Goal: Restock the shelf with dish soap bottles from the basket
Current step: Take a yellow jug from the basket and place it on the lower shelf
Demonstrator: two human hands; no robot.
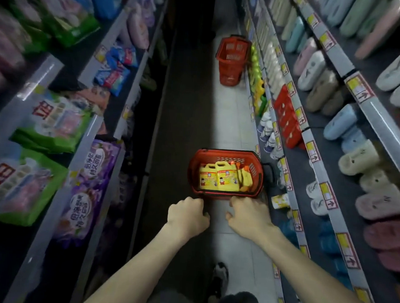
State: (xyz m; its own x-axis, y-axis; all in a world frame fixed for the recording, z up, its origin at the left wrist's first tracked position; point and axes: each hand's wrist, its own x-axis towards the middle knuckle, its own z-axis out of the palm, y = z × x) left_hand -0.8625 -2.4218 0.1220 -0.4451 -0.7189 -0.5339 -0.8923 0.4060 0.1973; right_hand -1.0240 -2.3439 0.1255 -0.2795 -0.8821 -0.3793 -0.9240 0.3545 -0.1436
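basket: a red plastic shopping basket with slotted walls (192,174) stands on the pale tiled floor (233,120) of a narrow aisle, close to the right-hand shelving.
dish soap: two yellow plastic dish soap jugs with moulded carry handles (216,178) stand side by side inside the basket, against its left half. each bears a yellow label with red and blue print too blurred to read.
beside them: smaller yellow packs with orange tops (245,179) lean in the basket's right half, touching the jugs.
left hand: the left hand (187,214) hangs over the basket's near rim, knuckles up, fingers curled under. i cannot tell whether its grip closes on the rim or on nothing.
right hand: the right hand (249,214) sits just beside the left, fingers bent down toward the same rim, thumb pointing inward. its grip is likewise hidden, so i cannot tell.
low shelf: a single yellow-and-white bottle (281,200) stands on the bottom right shelf near the basket.
farther off: a second red slotted basket (231,60) stands down the aisle beside a row of green and yellow bottles (258,85).
right shelves: pastel foam slippers (361,157) fill the upper tiers.
left shelves: green detergent bags (50,122) and purple bags (90,185) lie stacked.
below: a dark shoe (220,277) rests on the floor.
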